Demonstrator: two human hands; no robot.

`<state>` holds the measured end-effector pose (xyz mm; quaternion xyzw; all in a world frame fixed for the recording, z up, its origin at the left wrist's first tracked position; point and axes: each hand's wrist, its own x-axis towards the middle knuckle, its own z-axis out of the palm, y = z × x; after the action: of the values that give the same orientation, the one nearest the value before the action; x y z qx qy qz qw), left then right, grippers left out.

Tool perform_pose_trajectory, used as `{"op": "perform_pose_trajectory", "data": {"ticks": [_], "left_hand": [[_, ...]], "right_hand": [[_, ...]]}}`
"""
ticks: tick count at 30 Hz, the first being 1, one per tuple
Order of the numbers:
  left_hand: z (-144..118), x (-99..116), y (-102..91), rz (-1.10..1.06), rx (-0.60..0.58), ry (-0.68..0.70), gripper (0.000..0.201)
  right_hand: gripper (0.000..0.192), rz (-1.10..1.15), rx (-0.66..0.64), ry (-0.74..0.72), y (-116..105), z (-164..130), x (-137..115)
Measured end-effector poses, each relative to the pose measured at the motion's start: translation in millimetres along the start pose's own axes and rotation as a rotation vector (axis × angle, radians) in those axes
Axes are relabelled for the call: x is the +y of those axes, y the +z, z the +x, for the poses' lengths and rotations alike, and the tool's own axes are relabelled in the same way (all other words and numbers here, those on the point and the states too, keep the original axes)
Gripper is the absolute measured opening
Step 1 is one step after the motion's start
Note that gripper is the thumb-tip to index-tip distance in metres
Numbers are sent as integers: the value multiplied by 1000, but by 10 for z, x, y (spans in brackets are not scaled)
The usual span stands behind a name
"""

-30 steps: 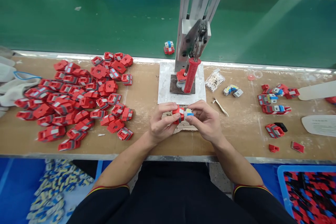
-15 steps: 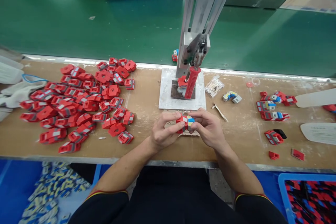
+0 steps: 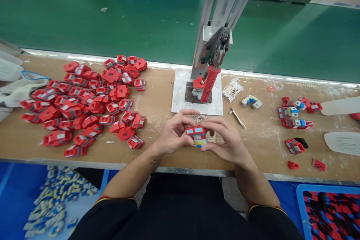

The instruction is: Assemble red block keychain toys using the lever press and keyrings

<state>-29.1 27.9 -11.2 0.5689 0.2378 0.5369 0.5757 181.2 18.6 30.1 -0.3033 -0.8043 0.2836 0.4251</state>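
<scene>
A small red toy part (image 3: 197, 135) with grey, blue and yellow pieces is gripped between my left hand (image 3: 174, 133) and my right hand (image 3: 226, 140), just above the brown bench (image 3: 157, 108) near its front edge. Fingers of both hands pinch it from either side. Directly behind my hands stands a hand press (image 3: 209, 63) with a red handle (image 3: 209, 84) on a white base plate (image 3: 180, 99); a red part (image 3: 197, 82) lies under the press.
A big heap of red parts (image 3: 84, 101) covers the bench's left side. Small groups of red and blue parts (image 3: 295, 114) lie at the right, with a plastic bag of small pieces (image 3: 231, 89). A green conveyor belt (image 3: 112, 22) runs behind. Blue bins (image 3: 329, 210) sit below.
My hands have turned the part over and drawn it slightly toward me; its long red side now faces up. The view has shifted a little.
</scene>
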Motion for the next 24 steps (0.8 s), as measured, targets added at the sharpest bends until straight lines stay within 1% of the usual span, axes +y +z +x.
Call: {"op": "perform_pose_trajectory", "data": {"ticks": [2, 3, 4, 7, 10, 14, 19, 22, 24], "left_hand": [[11, -15, 8, 17, -3, 108, 65], [13, -22, 10, 43, 0, 160, 71], [13, -25, 10, 88, 8, 209, 72], [7, -14, 3, 262, 36, 337, 68], [1, 17, -1, 378, 52, 416, 68], [-6, 60, 13, 435, 57, 452, 64], [-22, 103, 25, 466, 66, 462, 60], [-31, 99, 30, 477, 91, 465, 58], [-32, 80, 48, 449, 108, 439, 56]], "right_hand": [[55, 58, 68, 13, 14, -10, 15], [55, 81, 87, 18, 19, -16, 22], [56, 96, 93, 26, 24, -22, 28], [57, 97, 55, 56, 35, -37, 27], [58, 89, 49, 57, 52, -40, -1], [52, 115, 100, 75, 88, -27, -59], [44, 218, 120, 134, 131, -25, -105], [44, 230, 120, 153, 141, -29, -93], [46, 209, 118, 156, 134, -24, -69]]}}
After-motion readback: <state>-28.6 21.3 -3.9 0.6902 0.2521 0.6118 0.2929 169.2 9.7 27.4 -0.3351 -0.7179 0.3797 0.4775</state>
